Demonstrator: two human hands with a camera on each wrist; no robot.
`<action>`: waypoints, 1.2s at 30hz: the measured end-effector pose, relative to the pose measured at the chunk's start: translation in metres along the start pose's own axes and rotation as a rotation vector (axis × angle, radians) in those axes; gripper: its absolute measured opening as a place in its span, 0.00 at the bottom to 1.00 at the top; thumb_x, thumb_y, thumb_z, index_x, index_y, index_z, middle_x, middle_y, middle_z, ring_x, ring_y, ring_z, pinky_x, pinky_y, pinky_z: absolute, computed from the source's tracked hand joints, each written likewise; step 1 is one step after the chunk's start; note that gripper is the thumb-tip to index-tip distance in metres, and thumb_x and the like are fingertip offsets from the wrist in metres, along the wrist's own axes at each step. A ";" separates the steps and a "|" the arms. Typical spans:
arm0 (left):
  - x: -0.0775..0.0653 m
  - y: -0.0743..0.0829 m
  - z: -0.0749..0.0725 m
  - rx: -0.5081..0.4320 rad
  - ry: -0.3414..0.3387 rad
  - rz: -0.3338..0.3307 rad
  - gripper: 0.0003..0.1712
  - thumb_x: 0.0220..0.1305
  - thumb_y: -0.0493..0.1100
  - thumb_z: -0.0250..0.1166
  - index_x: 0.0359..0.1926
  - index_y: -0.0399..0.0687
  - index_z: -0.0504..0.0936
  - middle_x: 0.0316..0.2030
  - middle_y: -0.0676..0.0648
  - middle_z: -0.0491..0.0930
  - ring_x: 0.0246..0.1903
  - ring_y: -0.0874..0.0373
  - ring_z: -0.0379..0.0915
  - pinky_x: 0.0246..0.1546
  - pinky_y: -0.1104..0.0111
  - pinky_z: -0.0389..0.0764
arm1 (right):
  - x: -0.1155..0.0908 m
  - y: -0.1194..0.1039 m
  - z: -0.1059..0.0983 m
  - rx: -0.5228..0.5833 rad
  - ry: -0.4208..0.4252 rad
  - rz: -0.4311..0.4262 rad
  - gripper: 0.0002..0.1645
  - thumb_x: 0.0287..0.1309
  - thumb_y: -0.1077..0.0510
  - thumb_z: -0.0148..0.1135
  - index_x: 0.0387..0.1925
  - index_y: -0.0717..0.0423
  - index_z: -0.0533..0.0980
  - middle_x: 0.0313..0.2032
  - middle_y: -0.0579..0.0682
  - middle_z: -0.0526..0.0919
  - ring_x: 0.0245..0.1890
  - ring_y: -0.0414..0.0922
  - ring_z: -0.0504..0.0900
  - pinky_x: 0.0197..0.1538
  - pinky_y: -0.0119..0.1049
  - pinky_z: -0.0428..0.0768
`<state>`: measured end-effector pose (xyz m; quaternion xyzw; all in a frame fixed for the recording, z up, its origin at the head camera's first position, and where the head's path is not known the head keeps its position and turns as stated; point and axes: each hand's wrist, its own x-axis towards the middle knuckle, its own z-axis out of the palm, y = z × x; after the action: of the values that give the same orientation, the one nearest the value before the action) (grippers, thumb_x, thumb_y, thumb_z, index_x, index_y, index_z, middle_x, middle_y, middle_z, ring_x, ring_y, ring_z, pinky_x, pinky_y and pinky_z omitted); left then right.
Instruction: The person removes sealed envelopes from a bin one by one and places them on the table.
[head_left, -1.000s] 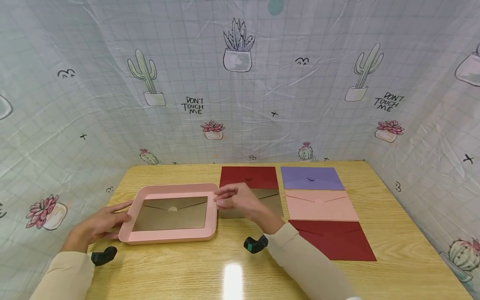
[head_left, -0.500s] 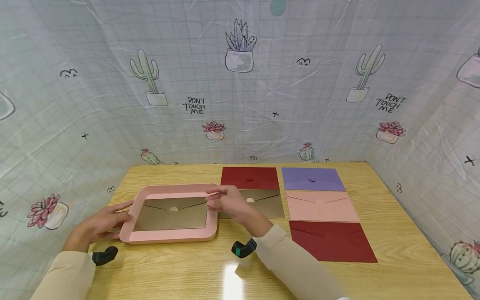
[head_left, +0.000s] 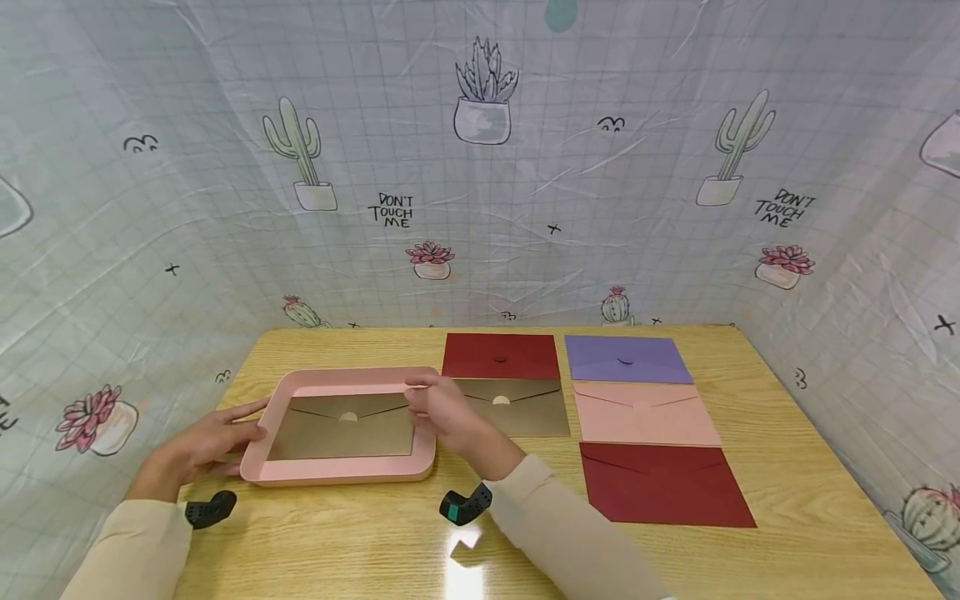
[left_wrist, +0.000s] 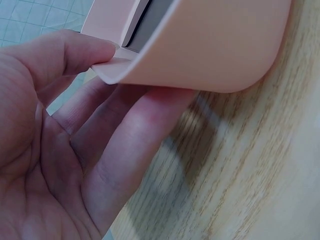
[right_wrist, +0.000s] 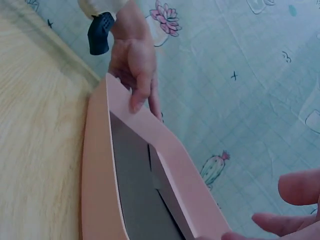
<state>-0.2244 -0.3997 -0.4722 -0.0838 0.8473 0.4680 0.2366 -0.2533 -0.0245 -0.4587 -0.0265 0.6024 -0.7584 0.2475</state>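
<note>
A pink tray [head_left: 337, 481] lies on the left half of the table with a bronze-coloured envelope [head_left: 341, 437] inside, its flap edge and small pale half-round tab facing up. My left hand [head_left: 206, 446] grips the tray's left end. In the left wrist view its thumb [left_wrist: 95, 50] lies over the rim while the other fingers reach under the wall. Over the tray's right end is my right hand [head_left: 450, 417], its loosely bent fingers holding nothing and overlapping the envelope's right edge. Thumb and fingertips [right_wrist: 298, 187] show apart in the right wrist view.
Right of the tray, a dark red envelope [head_left: 501, 354] and a second bronze envelope [head_left: 525, 408] lie flat. Farther right are a purple [head_left: 628, 367], a pink [head_left: 645, 421] and a larger dark red envelope [head_left: 667, 492]. A printed cloth [head_left: 480, 200] encloses the table [head_left: 337, 550].
My right hand has moved left from the tray's right rim to above the envelope's right edge. The left hand and the tray have stayed in place.
</note>
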 end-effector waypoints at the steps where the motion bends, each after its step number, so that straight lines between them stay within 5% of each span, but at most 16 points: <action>1: 0.000 0.000 0.000 0.000 -0.001 -0.001 0.47 0.78 0.50 0.57 0.84 0.48 0.40 0.72 0.24 0.65 0.50 0.58 0.82 0.40 0.59 0.88 | 0.000 0.000 0.002 0.036 0.004 0.017 0.29 0.74 0.64 0.51 0.73 0.66 0.67 0.75 0.64 0.62 0.73 0.60 0.65 0.80 0.59 0.60; 7: 0.001 0.001 -0.001 0.004 0.001 -0.004 0.47 0.78 0.50 0.58 0.84 0.47 0.40 0.72 0.24 0.64 0.50 0.58 0.81 0.41 0.59 0.88 | 0.004 0.002 0.012 0.156 0.044 0.062 0.33 0.79 0.59 0.48 0.78 0.66 0.57 0.78 0.62 0.53 0.75 0.57 0.51 0.82 0.61 0.48; 13: 0.000 0.002 -0.001 0.005 -0.002 -0.003 0.47 0.78 0.49 0.58 0.84 0.47 0.40 0.72 0.23 0.64 0.50 0.58 0.82 0.40 0.60 0.88 | 0.006 0.005 0.018 0.114 0.077 0.062 0.31 0.79 0.55 0.47 0.76 0.65 0.59 0.75 0.65 0.58 0.80 0.62 0.54 0.81 0.65 0.50; 23: 0.001 0.005 -0.002 0.001 -0.007 -0.002 0.47 0.78 0.49 0.57 0.84 0.47 0.40 0.72 0.23 0.64 0.51 0.57 0.82 0.40 0.59 0.88 | 0.009 0.005 0.022 0.155 0.146 0.088 0.39 0.78 0.57 0.48 0.81 0.69 0.49 0.81 0.65 0.48 0.82 0.64 0.45 0.80 0.65 0.51; 25: 0.001 0.005 -0.003 -0.001 -0.009 -0.002 0.47 0.78 0.50 0.58 0.84 0.47 0.40 0.72 0.23 0.64 0.51 0.57 0.82 0.40 0.59 0.88 | 0.009 0.003 0.023 0.179 0.169 0.098 0.41 0.78 0.57 0.49 0.81 0.69 0.47 0.76 0.65 0.55 0.82 0.63 0.45 0.80 0.65 0.52; 27: 0.001 0.005 -0.003 -0.005 -0.010 -0.001 0.47 0.78 0.49 0.58 0.84 0.47 0.40 0.72 0.23 0.64 0.51 0.57 0.82 0.41 0.59 0.88 | 0.010 0.002 0.022 0.197 0.188 0.102 0.40 0.77 0.58 0.49 0.81 0.69 0.49 0.57 0.63 0.71 0.70 0.59 0.67 0.79 0.65 0.54; 30: 0.001 0.005 -0.004 -0.010 -0.012 -0.001 0.47 0.78 0.49 0.58 0.84 0.47 0.40 0.72 0.23 0.64 0.50 0.57 0.82 0.41 0.59 0.88 | 0.009 0.000 0.022 0.214 0.192 0.096 0.38 0.77 0.58 0.49 0.80 0.69 0.51 0.40 0.52 0.65 0.48 0.49 0.69 0.79 0.63 0.57; 34: 0.002 0.003 -0.005 -0.015 -0.012 -0.002 0.47 0.78 0.49 0.58 0.84 0.47 0.41 0.71 0.24 0.66 0.49 0.58 0.82 0.40 0.60 0.88 | 0.009 -0.001 0.023 0.244 0.195 0.075 0.36 0.76 0.60 0.49 0.78 0.69 0.53 0.54 0.55 0.63 0.55 0.49 0.64 0.79 0.60 0.61; 36: 0.003 0.003 -0.005 -0.017 -0.012 -0.002 0.47 0.78 0.49 0.58 0.84 0.48 0.41 0.70 0.25 0.67 0.48 0.59 0.82 0.40 0.60 0.88 | 0.009 -0.002 0.023 0.238 0.205 0.065 0.34 0.75 0.61 0.50 0.76 0.70 0.57 0.50 0.55 0.66 0.50 0.48 0.67 0.78 0.58 0.64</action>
<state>-0.2296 -0.4022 -0.4693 -0.0838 0.8418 0.4754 0.2417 -0.2539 -0.0487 -0.4527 0.0999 0.5307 -0.8149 0.2104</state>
